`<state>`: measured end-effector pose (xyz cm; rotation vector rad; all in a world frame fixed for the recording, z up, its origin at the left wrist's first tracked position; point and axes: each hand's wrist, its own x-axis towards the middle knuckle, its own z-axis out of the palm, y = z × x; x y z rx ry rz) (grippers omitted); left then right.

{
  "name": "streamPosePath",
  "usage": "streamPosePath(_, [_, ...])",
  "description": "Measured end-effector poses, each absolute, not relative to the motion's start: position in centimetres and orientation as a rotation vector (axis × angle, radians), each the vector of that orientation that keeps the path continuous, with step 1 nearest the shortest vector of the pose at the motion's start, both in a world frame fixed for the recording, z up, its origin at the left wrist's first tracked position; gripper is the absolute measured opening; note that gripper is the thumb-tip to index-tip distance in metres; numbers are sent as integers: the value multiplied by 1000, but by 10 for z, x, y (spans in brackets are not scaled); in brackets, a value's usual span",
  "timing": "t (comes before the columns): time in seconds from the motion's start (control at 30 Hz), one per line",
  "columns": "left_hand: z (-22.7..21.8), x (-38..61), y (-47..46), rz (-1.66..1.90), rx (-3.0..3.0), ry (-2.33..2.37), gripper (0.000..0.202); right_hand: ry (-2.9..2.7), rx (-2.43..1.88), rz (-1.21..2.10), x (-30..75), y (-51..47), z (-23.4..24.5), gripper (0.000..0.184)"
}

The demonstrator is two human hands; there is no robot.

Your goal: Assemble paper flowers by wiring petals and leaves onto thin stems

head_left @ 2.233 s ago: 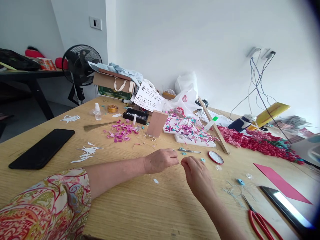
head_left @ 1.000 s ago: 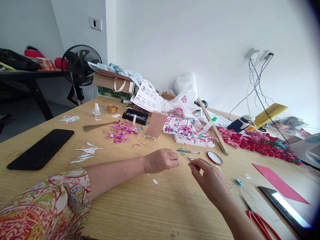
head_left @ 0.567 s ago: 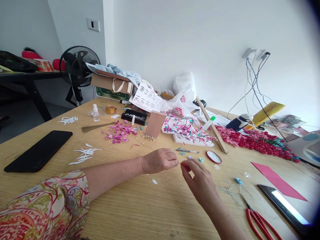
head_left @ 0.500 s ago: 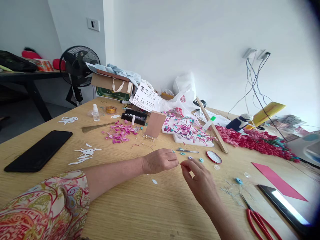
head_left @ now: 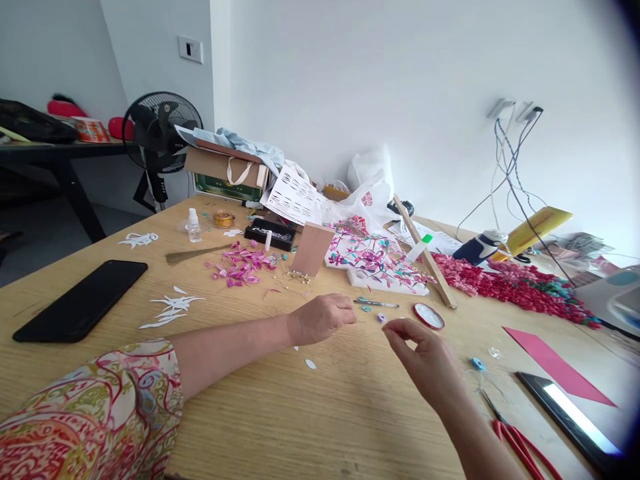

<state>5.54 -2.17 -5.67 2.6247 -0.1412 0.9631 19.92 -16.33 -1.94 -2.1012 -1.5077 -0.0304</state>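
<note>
Over the middle of the table, my left hand [head_left: 321, 319] is closed in a pinch, its fingertips pointing right. Whatever it holds is too fine or hidden to make out. My right hand [head_left: 423, 350] is also pinched, thumb against forefinger, a gap to the right of the left one; nothing in it can be named. Just beyond the hands lie a small purple spool [head_left: 381, 318], a pen-like tool [head_left: 376, 302] and a round red-rimmed dish [head_left: 429, 316]. A single white petal-shaped piece [head_left: 311, 364] lies on the table below my left wrist.
Red-handled scissors [head_left: 520, 443], a blue spool [head_left: 478, 364] and a dark phone [head_left: 565, 420] are at the right. Pink petals [head_left: 245, 265], an upright wooden block [head_left: 313, 250] and a flower spray [head_left: 375, 257] sit farther back. White cut pieces [head_left: 173, 308] and a black tablet [head_left: 80, 300] lie left.
My hands have drawn apart from almost touching. The right hand has moved to the right, while the left has shifted only slightly and stays closed.
</note>
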Motion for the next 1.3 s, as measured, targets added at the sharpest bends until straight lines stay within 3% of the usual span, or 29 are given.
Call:
streamPosePath(0.17, [-50,59,-28,612,1813,132,9,-1597,-1939,-201,190,-166,-23,19])
streamPosePath(0.27, [-48,58,-30,386,1440,201,10,-1687,-1836,-258,185,-166,-24,20])
streamPosePath(0.53, [-47,52,-29,172,1213,148,15,-1926,-1652,-164,182,-159,-14,14])
streamPosePath(0.67, [-49,56,-28,272,1482,175,8,-1864,-1741,21,177,-153,-14,18])
streamPosePath(0.87, [-58,58,-25,725,2714,-80,19,-1121,-1919,540,176,-133,-40,15])
streamPosePath(0.97, [-62,58,-23,860,2996,-119,19,-1029,-1844,652,177,-124,-47,16])
streamPosePath(1.17, [-57,59,-17,938,2853,-48,24,-852,-1642,822,181,-123,-36,22])
streamPosePath(1.3, [-38,61,-10,910,2234,223,18,-784,-1551,772,193,-122,-27,25])
